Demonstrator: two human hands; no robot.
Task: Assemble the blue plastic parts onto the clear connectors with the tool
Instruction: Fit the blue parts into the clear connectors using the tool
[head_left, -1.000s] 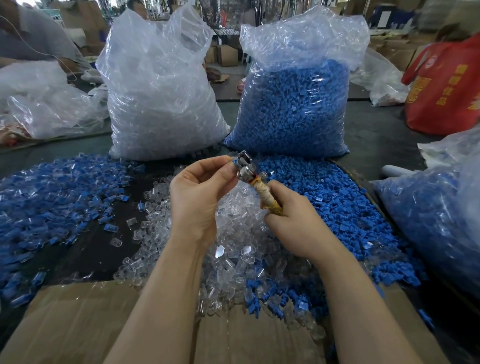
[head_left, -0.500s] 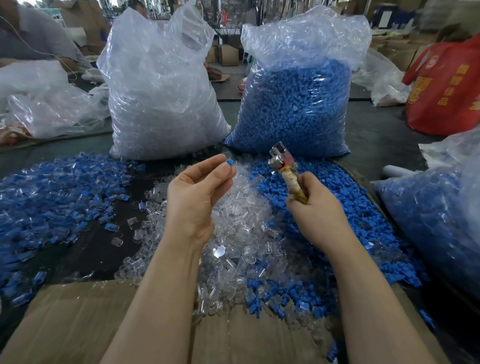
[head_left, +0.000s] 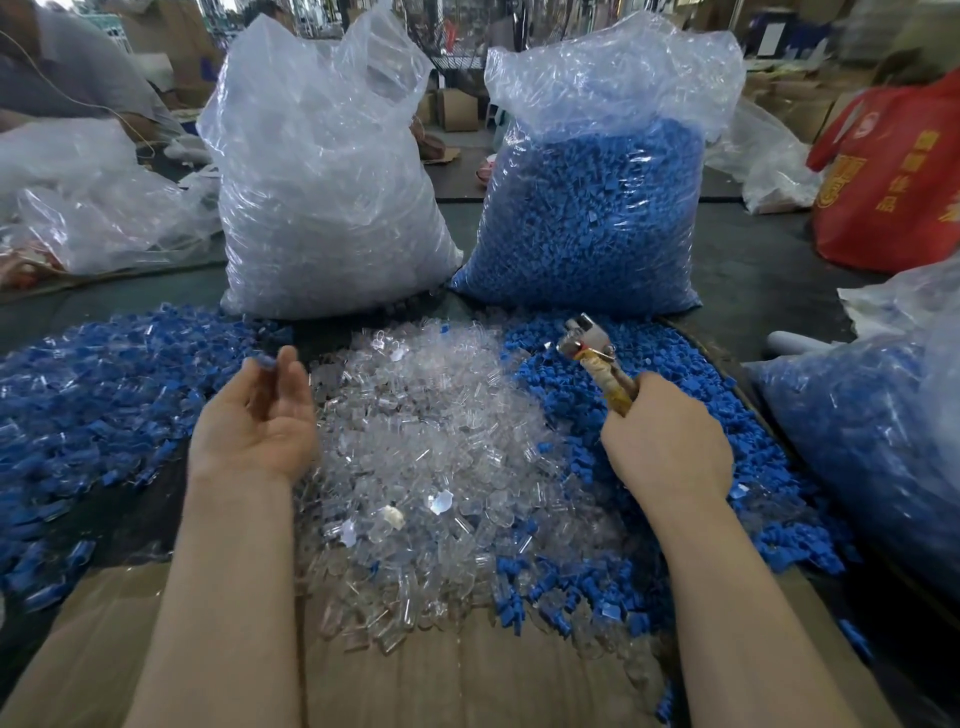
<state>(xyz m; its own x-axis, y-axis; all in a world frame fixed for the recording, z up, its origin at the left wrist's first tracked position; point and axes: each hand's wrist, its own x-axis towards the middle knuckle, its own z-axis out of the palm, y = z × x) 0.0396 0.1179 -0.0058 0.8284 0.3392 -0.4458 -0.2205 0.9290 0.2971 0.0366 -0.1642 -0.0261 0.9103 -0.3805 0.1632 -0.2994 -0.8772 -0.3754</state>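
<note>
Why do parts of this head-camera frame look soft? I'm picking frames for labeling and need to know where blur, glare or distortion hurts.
Head view: the left hand is motion-blurred, worst at its fingers and the blue piece there; the right hand and tool are sharper. Glare speckles the clear connector pile and the clear bag. Wide-angle distortion bends and softens the frame edges.

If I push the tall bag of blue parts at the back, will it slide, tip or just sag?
The bag of blue parts would probably sag: its thin film is crinkled and loose on top. Packed most of the way up, it likely weighs plenty, so it would resist sliding. Its broad base makes tipping unlikely.
</note>
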